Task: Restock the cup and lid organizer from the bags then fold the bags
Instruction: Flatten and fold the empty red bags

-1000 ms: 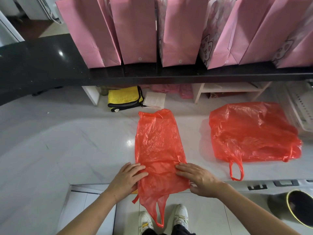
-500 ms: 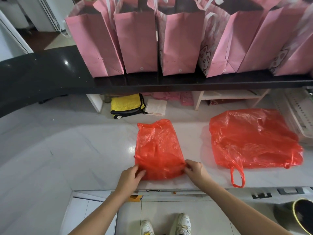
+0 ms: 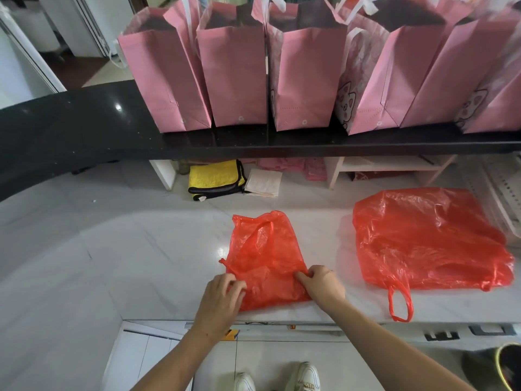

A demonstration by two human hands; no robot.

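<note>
Two hands at one folded red bag (image 3: 266, 261), flat on the desk (image 3: 112, 263) before me: left hand (image 3: 222, 299) and right hand (image 3: 321, 283) fingers pinch its near side edges. Thin, limp, slippery film, likely springing open; best held at creased edges.

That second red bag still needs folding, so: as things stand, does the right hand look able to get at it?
Probably yes. The unfolded red bag lies flat on the white counter just right of the right hand, nothing between them. But that hand is pinching the half-folded bag and would have to let go first.
</note>
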